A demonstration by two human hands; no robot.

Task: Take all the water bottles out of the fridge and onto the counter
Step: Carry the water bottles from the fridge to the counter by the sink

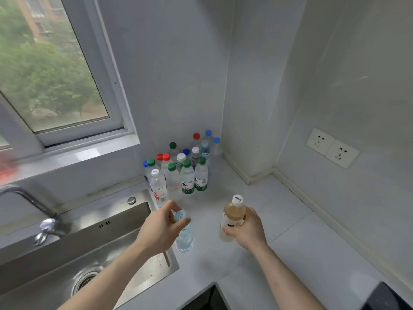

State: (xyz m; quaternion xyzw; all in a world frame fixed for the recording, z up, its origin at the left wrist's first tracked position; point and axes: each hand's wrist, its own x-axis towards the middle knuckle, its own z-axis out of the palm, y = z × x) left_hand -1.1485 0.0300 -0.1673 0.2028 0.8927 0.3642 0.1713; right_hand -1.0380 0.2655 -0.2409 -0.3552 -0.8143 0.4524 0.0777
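My left hand [159, 229] grips a clear water bottle with a pale blue cap [184, 236] by its neck, upright over the white counter [290, 242] beside the sink. My right hand [247, 231] holds a bottle of amber drink with a white cap [233, 214] around its body, upright near the counter. Whether either bottle touches the counter I cannot tell. Behind them, several water bottles [185, 166] with green, red, blue and white caps stand grouped in the corner against the wall. The fridge is out of view.
A steel sink [93, 249] with a tap [26, 198] lies to the left, a window [49, 70] above it. Wall sockets [331, 147] sit on the right wall. A dark object [384, 297] shows at the counter's lower right edge.
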